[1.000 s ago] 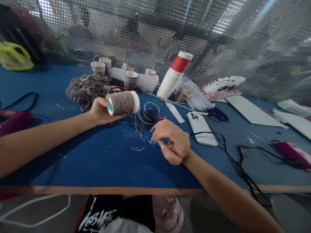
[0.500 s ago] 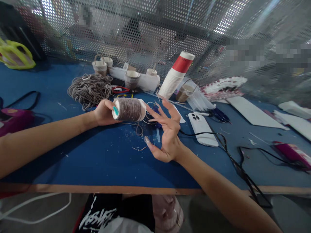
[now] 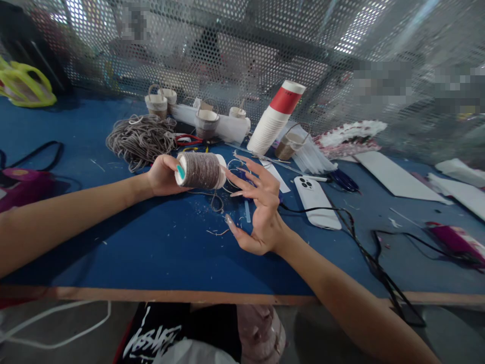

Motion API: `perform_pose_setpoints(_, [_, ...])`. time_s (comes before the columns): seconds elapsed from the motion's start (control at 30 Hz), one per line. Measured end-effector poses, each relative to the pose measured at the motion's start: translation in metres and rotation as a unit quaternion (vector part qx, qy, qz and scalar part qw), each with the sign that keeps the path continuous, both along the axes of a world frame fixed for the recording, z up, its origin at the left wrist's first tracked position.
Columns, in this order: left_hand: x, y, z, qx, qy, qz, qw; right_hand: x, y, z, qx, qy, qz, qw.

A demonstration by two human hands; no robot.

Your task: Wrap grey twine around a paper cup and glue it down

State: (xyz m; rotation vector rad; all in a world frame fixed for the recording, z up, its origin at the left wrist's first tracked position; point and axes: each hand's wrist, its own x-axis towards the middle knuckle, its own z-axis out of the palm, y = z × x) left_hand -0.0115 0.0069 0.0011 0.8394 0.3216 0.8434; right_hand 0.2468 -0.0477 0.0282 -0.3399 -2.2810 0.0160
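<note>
My left hand (image 3: 165, 176) is closed on a white paper cup (image 3: 200, 170) wrapped round with grey-brown cord, its thumb with a teal nail over one end. The cup lies sideways above the table. Beside its right end, my right hand (image 3: 261, 207) has its fingers spread and holds nothing; a fingertip is close to the cup, though I cannot tell if it touches. Below the cup, a loose cord end (image 3: 217, 203) curls over the blue table. A heap of grey cord (image 3: 142, 139) lies behind my left hand.
A tilted stack of paper cups (image 3: 271, 119) stands at the back, near small cord-wrapped buckets (image 3: 206, 124). Red-handled pliers (image 3: 188, 137) lie by the cord heap. To the right are a white phone (image 3: 317, 202), black cables (image 3: 352, 227) and a white board (image 3: 397, 174).
My right hand's upper fingers have lowered slightly and drawn closer together. The left hand and the wrapped cup stay almost in place.
</note>
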Motion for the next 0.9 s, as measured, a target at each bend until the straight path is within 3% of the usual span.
perform_pose_setpoints(0.5, [-0.0011,-0.0012,0.0031,-0.016,-0.022,-0.011,1.000,0.0014,-0.0035,0.0012,-0.020,-0.010,0.027,0.999])
perform_pose_setpoints(0.9, [-0.0010,0.0001,-0.0015,0.009,0.012,0.055,0.998,-0.0014,-0.0019,-0.0007,-0.038,-0.034,0.023,0.998])
